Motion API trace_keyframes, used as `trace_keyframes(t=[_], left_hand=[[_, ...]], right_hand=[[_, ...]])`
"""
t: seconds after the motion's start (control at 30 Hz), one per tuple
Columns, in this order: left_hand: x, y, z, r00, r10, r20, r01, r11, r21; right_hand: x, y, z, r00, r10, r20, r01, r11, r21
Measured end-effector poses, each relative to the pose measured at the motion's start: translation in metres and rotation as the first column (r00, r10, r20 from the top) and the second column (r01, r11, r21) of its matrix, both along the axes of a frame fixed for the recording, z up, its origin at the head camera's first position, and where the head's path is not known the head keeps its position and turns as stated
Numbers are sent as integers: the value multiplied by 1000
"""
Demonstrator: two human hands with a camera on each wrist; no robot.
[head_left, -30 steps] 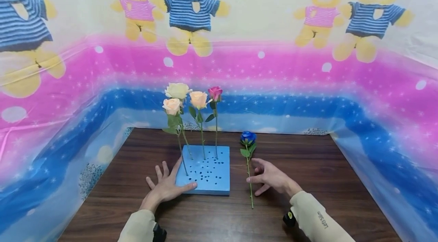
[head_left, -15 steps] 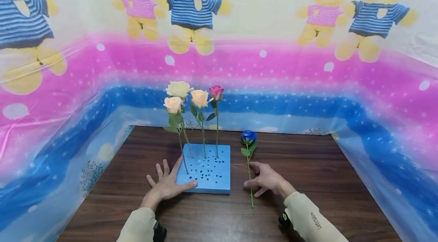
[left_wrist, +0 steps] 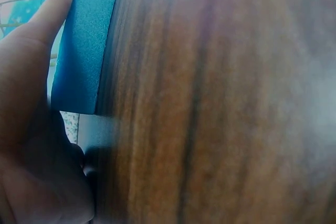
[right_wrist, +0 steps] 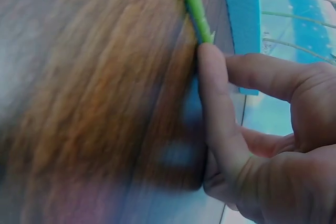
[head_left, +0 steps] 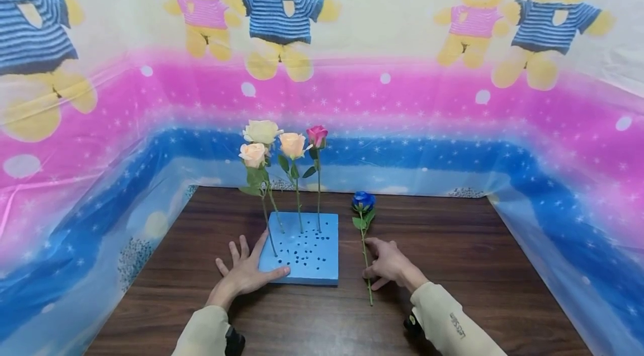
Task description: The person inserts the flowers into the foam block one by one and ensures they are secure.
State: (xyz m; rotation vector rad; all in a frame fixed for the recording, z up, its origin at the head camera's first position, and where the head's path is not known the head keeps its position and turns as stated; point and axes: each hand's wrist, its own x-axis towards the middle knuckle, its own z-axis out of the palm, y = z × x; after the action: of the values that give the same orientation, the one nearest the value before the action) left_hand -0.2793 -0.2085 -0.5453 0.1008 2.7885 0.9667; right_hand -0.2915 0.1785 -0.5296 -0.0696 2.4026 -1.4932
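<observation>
My left hand (head_left: 244, 275) rests at the left side of a light blue foam block (head_left: 302, 272) full of small holes. Its thumb lies over the block's front corner and its other fingers spread out to the left. A cream rose (head_left: 261, 131), two peach roses and a pink rose (head_left: 317, 136) stand upright in the block. To the right, a blue rose (head_left: 363, 200) lies on the table, bloom pointing away. My right hand (head_left: 394, 264) pinches its green stem (right_wrist: 195, 6) between thumb and index finger; the lower stem end sticks out past the fingertips.
The dark wood table (head_left: 302, 322) carries the block and flowers. A cloth backdrop (head_left: 352, 93) printed with bears surrounds it at the back and both sides. The standing roses rise tall over the block's left and back parts.
My right hand has moved slightly left, and its thumb and index finger have closed onto the blue rose's stem. The bloom has shifted slightly left. My left hand stays put on the block.
</observation>
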Motion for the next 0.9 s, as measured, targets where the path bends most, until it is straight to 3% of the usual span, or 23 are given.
trace_keyframes(t=[0.27, 0.47, 0.67, 0.9], left_hand=[[-7, -5, -14, 1000, -10, 4, 10, 1000, 6], [-8, -5, -16, 1000, -9, 16, 9, 1000, 2], [-3, -1, -8, 1000, -8, 10, 8, 1000, 6], [3, 1, 3, 1000, -10, 18, 10, 1000, -1]], right_hand=[[-3, -6, 4, 999, -38, 22, 37, 999, 35], [-8, 4, 5, 998, -3, 58, 6, 999, -51], [-12, 21, 4, 992, 55, 117, -34, 984, -176], [-13, 29, 9, 987, 106, 123, -77, 973, -216]])
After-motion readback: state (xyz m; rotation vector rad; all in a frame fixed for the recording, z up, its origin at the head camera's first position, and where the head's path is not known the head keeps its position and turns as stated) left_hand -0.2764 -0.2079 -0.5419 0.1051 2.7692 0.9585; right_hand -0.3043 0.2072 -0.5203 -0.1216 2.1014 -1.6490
